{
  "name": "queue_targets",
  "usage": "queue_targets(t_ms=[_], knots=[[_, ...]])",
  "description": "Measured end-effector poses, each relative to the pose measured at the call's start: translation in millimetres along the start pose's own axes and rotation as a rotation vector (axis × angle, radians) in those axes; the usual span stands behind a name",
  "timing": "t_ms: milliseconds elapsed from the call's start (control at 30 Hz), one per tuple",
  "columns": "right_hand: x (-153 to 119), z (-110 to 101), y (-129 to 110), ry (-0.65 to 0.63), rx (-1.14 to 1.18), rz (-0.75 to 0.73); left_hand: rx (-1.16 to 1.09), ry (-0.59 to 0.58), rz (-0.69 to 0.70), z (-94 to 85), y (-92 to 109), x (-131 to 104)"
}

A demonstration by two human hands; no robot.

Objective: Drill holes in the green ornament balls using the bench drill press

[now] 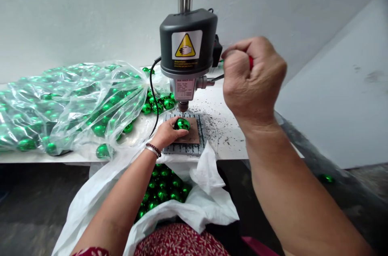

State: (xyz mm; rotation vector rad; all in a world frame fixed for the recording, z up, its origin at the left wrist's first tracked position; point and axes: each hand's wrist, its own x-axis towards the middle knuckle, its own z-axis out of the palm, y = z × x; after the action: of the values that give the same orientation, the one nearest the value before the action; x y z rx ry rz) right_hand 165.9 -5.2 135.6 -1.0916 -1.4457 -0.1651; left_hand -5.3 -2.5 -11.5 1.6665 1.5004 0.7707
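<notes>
My left hand [167,132] grips a shiny green ball [182,124] between thumb and fingers. The ball rests on a brown board [194,133] over the slotted grey base of a bench drill [188,44]. Directly above the ball is the drill's chuck [183,106], its thin bit reaching down to the ball's top; whether it has entered cannot be made out. My right hand [253,78] is closed around the drill's feed lever [218,78], and a bit of its red knob shows between the fingers.
A clear plastic bag [75,106] full of green balls covers the table's left side, with loose balls [157,107] beside it. Dark shavings [222,126] litter the white tabletop. In front hangs an open white sack [182,211] holding more balls. A black cable [153,90] loops left of the drill.
</notes>
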Motion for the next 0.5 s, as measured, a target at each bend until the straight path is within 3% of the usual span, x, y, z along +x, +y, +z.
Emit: queue_targets(t_ms=[500], knots=[[-39,-1,9,0.080,-0.146,-0.070,0.054,-0.001,0.016,-0.4,5,-2]])
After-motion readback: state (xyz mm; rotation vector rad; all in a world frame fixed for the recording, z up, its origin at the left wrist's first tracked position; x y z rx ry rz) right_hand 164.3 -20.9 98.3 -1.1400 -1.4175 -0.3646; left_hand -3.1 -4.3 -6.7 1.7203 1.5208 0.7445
